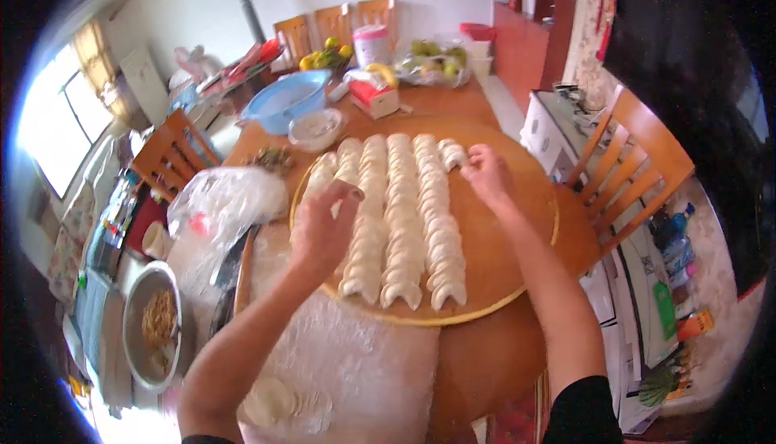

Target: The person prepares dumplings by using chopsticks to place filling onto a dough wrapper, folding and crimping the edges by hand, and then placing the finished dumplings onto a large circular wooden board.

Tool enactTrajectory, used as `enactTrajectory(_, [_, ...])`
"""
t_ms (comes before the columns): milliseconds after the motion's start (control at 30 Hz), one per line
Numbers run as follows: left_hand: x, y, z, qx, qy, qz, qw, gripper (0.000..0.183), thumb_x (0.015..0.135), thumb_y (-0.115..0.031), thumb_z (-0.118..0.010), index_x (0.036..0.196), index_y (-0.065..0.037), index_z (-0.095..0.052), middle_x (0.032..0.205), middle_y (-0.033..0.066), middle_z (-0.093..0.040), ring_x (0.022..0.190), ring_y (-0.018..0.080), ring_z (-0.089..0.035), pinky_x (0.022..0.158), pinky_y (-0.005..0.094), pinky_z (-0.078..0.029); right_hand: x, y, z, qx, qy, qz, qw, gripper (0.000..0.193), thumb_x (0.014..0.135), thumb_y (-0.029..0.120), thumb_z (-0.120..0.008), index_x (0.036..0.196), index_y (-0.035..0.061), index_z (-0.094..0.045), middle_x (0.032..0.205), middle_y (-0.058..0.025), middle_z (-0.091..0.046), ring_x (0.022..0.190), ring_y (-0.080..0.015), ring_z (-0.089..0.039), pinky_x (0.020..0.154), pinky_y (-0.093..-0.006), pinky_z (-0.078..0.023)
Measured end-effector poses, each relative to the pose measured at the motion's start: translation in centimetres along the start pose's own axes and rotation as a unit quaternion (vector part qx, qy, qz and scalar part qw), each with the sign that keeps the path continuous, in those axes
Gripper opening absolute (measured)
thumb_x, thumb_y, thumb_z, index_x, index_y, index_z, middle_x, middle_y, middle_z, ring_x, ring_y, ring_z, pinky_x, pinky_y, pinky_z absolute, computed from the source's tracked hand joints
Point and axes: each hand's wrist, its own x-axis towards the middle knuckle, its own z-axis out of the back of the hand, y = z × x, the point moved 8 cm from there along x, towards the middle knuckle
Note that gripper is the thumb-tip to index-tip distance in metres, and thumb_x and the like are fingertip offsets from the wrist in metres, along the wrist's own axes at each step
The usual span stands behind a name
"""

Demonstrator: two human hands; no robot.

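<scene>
Item: my left hand (323,230), raised over the near-left part of the round wooden board (517,226), fingers loosely curled, thumb up; I cannot tell whether anything is pinched in it.

Item: my right hand (485,173), palm down at the far right end of the dumpling rows, fingers bent and resting at the last dumpling (453,155) there; whether it grips that one I cannot tell.

Item: rows of dumplings (404,218), pale, crescent-folded, laid in about five columns running from the far edge of the board to the near edge, touching one another.

Item: the board lies on the brown table (485,355), in its middle.

Item: floured white cloth (347,363), on the table just in front of the board, under my left forearm; a small stack of round wrappers (279,402) lies on its near-left corner.

Item: metal bowl of filling (153,327), at the left, off the table's near corner.

Item: clear plastic bag (226,202), crumpled, left of the board.

Item: blue basin (287,101), far-left on the table, with a small lidded dish (317,127) just beside it.

Item: red and white box (373,98), beyond the board.

Item: fruit (327,54) and a bag of green fruit (432,60), at the far end.

Item: wooden chair (638,161), right of the table.
</scene>
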Motion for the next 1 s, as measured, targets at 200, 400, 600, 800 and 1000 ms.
enactTrajectory(200, [-10.0,1.6,8.5,0.045,0.081,0.057,0.994,0.022,0.091,-0.017,-0.047,0.081,0.002,-0.053,0.073,0.0075,-0.058,0.071,0.0142,-0.056,0.067,0.0285,-0.045,-10.8,11.7,3.7,0.313,0.139,-0.011,0.939,0.020,0.088,0.020,-0.059,0.091,0.0012,-0.065,0.081,-0.0025,-0.063,0.075,-0.0102,-0.057,0.072,-0.0238,-0.046])
enactTrajectory(400, [-21.1,6.4,15.5,0.025,0.038,0.263,0.964,0.017,0.089,-0.015,-0.052,0.080,0.000,-0.054,0.073,0.0083,-0.059,0.071,0.0164,-0.058,0.066,0.0300,-0.046,-24.3,21.1,-1.0,0.250,0.399,0.036,0.881,0.012,0.085,0.011,-0.062,0.088,0.0004,-0.066,0.081,-0.0056,-0.065,0.075,-0.0110,-0.059,0.068,-0.0251,-0.047])
enactTrajectory(600, [-27.1,5.1,17.1,0.150,-0.016,0.059,0.987,0.013,0.077,-0.003,-0.061,0.090,-0.003,-0.060,0.093,0.0123,-0.061,0.086,0.0305,-0.059,0.077,0.0348,-0.048,-31.2,26.1,-7.0,0.160,0.488,0.171,0.841,0.017,0.083,0.014,-0.061,0.091,-0.0002,-0.065,0.084,-0.0133,-0.065,0.077,-0.0260,-0.062,0.071,-0.0329,-0.048])
enactTrajectory(800, [-31.4,4.5,16.8,0.092,-0.070,0.038,0.993,0.020,0.074,-0.002,-0.063,0.094,-0.004,-0.059,0.101,0.0140,-0.060,0.096,0.0332,-0.056,0.082,0.0402,-0.046,-34.7,29.9,-9.2,0.101,0.423,0.359,0.826,0.014,0.076,0.011,-0.066,0.089,0.0048,-0.067,0.086,-0.0110,-0.062,0.083,-0.0276,-0.059,0.072,-0.0343,-0.047])
enactTrajectory(1000, [-32.0,5.0,16.8,0.068,-0.071,0.048,0.994,0.018,0.077,-0.003,-0.064,0.095,-0.003,-0.061,0.105,0.0133,-0.060,0.098,0.0313,-0.058,0.081,0.0375,-0.048,-34.7,29.9,-10.1,0.059,0.481,0.314,0.817,0.017,0.071,0.008,-0.069,0.086,0.0048,-0.062,0.086,-0.0096,-0.060,0.081,-0.0267,-0.056,0.070,-0.0334,-0.045])
